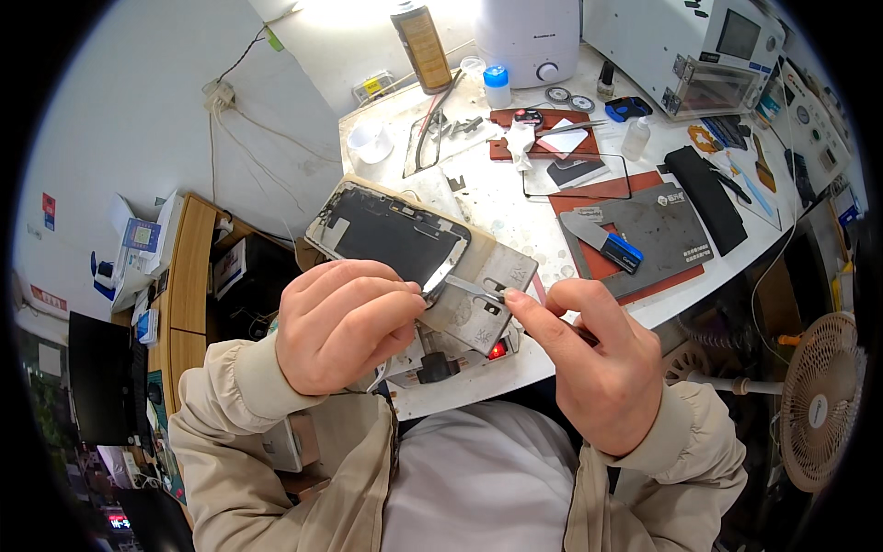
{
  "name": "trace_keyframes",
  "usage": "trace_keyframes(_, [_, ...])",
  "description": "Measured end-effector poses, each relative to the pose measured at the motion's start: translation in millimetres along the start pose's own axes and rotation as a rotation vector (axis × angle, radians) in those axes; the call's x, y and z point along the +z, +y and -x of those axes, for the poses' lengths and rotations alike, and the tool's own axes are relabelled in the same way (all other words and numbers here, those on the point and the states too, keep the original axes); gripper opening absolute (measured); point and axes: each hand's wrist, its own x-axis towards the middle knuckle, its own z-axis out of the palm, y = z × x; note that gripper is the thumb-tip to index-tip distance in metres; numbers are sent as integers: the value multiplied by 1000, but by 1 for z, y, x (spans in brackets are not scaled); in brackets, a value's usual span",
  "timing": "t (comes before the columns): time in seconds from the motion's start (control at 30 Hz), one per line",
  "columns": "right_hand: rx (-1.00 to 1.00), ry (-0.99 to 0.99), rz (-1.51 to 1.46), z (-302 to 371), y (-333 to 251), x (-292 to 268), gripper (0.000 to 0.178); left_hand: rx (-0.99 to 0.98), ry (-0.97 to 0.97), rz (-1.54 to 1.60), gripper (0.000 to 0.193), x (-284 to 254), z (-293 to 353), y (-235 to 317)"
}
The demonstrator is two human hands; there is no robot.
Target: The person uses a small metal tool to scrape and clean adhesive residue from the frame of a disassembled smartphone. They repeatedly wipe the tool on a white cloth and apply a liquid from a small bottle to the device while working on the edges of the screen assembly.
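Note:
A black phone screen (391, 230) lies back side up on a beige flat-topped device (460, 317), tilted across my front. My left hand (345, 322) is closed at the screen's near corner, its thumb and fingertips pinching the edge there. My right hand (598, 363) grips a slim metal pry blade (472, 288), with the forefinger pressed along it. The blade points left, and its tip meets the screen's corner beside my left fingertips. Part of the blade's handle is hidden inside my right hand.
To the right, a utility knife (607, 244) rests on a grey mat (671, 235). A thin black frame (577, 177) and a black pouch (706, 198) lie near it. Behind stand a spray can (423, 51) and a blue-capped bottle (497, 87). A fan (819, 405) stands at right.

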Motion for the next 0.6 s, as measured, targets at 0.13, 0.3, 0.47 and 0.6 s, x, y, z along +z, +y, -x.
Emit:
trace_keyframes(0.13, [-1, 2, 10, 2, -1, 0, 49, 8, 3, 0, 42, 1, 0, 0])
trace_keyframes(0.3, [4, -3, -3, 1, -1, -1, 49, 9, -2, 0, 42, 0, 0, 0])
trace_keyframes(0.47, [9, -7, 1, 2, -2, -1, 50, 7, -2, 1, 40, 0, 0, 0])
trace_keyframes(0.6, [6, 3, -1, 2, -1, 0, 50, 8, 2, -1, 40, 0, 0, 0])
